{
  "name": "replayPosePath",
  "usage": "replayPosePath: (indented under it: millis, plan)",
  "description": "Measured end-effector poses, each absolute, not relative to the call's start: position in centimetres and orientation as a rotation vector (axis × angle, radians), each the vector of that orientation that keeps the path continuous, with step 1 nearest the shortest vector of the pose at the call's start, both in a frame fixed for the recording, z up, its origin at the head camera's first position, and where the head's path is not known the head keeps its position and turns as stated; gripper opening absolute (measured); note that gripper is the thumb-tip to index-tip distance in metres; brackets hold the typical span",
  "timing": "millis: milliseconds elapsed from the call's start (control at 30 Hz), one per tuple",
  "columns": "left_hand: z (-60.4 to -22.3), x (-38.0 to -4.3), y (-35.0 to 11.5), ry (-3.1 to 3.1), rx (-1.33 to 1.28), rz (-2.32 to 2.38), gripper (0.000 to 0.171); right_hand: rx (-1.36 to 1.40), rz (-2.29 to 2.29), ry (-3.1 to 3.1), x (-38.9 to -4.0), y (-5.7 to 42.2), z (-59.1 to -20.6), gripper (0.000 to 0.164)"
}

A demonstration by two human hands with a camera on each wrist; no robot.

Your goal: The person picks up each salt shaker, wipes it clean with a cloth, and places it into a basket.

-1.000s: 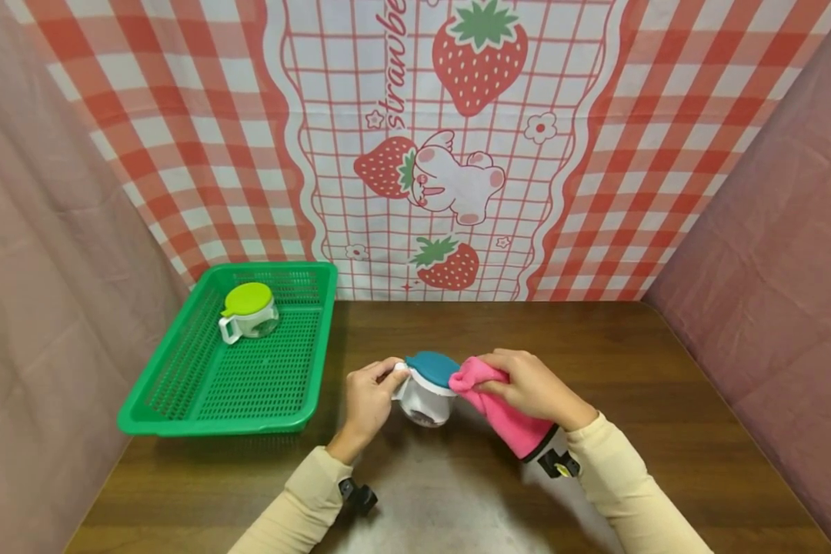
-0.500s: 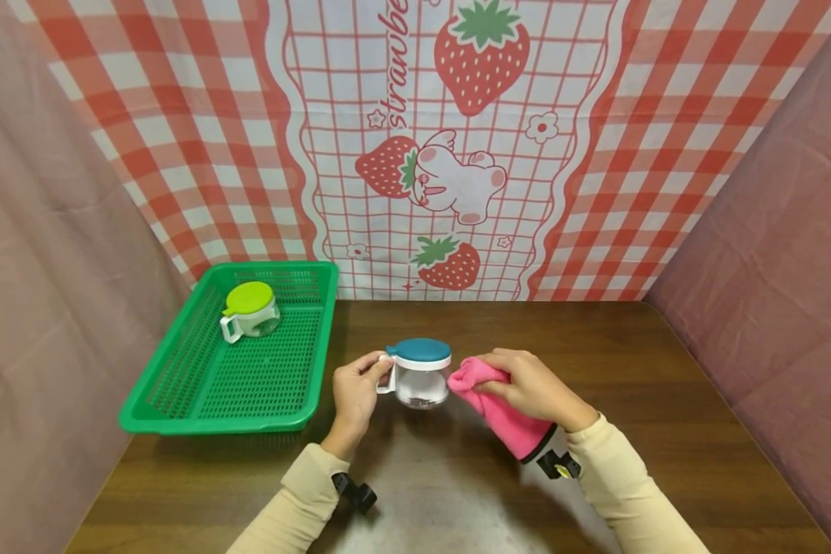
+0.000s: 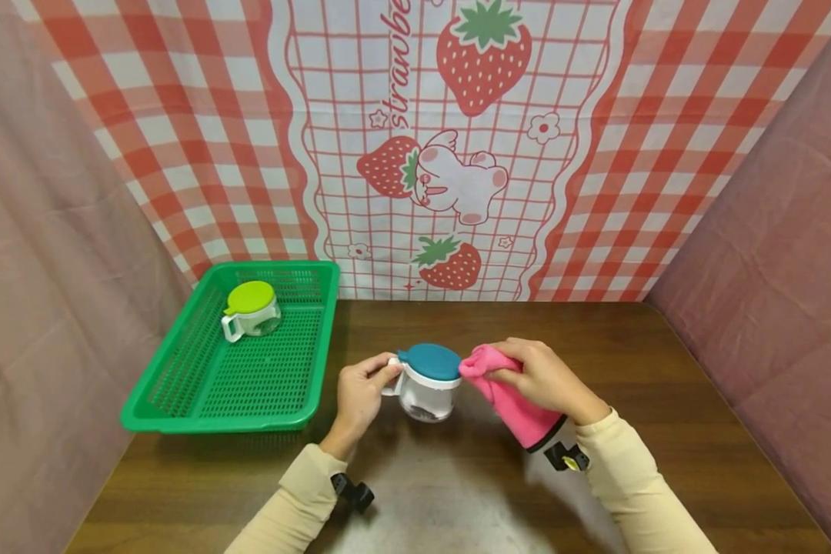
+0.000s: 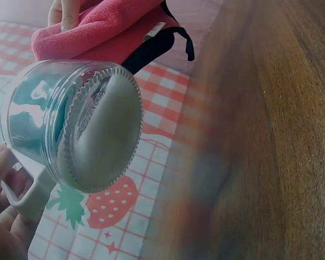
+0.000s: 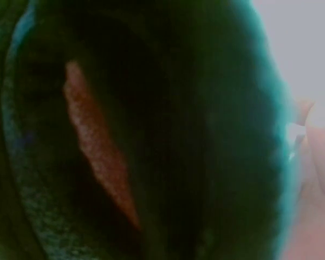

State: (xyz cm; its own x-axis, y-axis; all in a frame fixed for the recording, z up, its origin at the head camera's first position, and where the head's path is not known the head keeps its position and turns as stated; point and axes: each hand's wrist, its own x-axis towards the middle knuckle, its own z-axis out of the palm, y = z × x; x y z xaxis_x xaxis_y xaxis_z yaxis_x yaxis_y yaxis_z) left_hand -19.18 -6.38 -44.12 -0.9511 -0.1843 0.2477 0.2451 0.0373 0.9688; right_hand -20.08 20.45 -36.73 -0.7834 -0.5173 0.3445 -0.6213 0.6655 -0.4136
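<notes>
A clear seasoning jar [image 3: 427, 401] with a blue lid [image 3: 432, 362] and white handle is held above the table, tilted so the lid leans toward the right. My left hand [image 3: 360, 391] pinches its handle [image 4: 37, 194]. In the left wrist view the jar's round base faces the camera. My right hand [image 3: 542, 375] pinches a pink cloth [image 3: 515, 412] with a black edge, its bunched end right at the lid's right rim. Dark fabric [image 5: 195, 135] fills most of the right wrist view, with a strip of reddish cloth [image 5: 100, 146] showing in a gap.
A green basket [image 3: 324, 338] stands at the left on the brown table [image 3: 665, 431]. Inside it, near the back left, sits a similar jar with a lime-green lid [image 3: 251, 296]. A red-checked strawberry cloth [image 3: 450, 177] hangs behind, with pinkish curtains on both sides.
The jar was tilted, came level half a second ago, and now leans right again, slightly farther right. My right hand and the pink cloth have shifted a little up and right.
</notes>
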Motion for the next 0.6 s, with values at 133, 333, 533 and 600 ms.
replayPosePath:
  millis: [133, 333, 533, 600]
  plan:
    - [-44.0, -19.0, -6.3, -2.052, -0.113, -1.923, 0.016, 0.946, 0.751, -2.692, -20.1, 20.6, -36.4, 0.03]
    - [-44.2, -19.0, -5.9, -2.078, -0.157, -1.87, 0.012, 0.989, 0.725, -2.729, -20.2, 20.2, -36.3, 0.029]
    - [-44.1, -18.7, -5.8, -2.072, -0.231, -1.794, 0.011, 0.99, 0.712, -2.74, -20.0, 19.7, -36.2, 0.029]
    - [-44.0, -18.6, -5.7, -2.066, -0.241, -1.777, 0.011, 0.979, 0.7, -2.745, -19.9, 19.5, -36.1, 0.029]
